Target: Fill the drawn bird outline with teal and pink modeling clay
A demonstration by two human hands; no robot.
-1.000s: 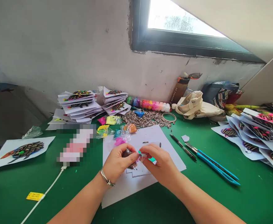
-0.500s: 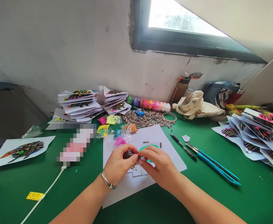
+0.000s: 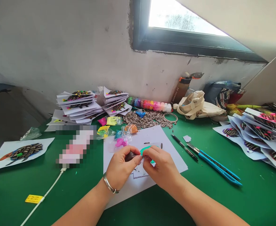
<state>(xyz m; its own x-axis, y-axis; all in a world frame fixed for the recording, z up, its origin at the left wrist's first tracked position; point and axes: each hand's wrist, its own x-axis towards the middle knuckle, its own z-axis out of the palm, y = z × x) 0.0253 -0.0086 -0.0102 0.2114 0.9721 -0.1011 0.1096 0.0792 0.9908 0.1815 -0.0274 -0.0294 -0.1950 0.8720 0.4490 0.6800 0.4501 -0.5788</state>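
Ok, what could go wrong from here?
The clear film pinched at the right hand might tear, and the dark lump in the left hand could slip from the fingertips. A loose seed lies just beyond the right hand and might get nudged.

Dark brown rounded lump (image 3: 130, 156) in left hand (image 3: 120, 165); clear wrap (image 3: 141, 162) at right hand's (image 3: 161, 165) fingertips.

Brown bottle (image 3: 181, 89) — beside cream bag (image 3: 194, 104)
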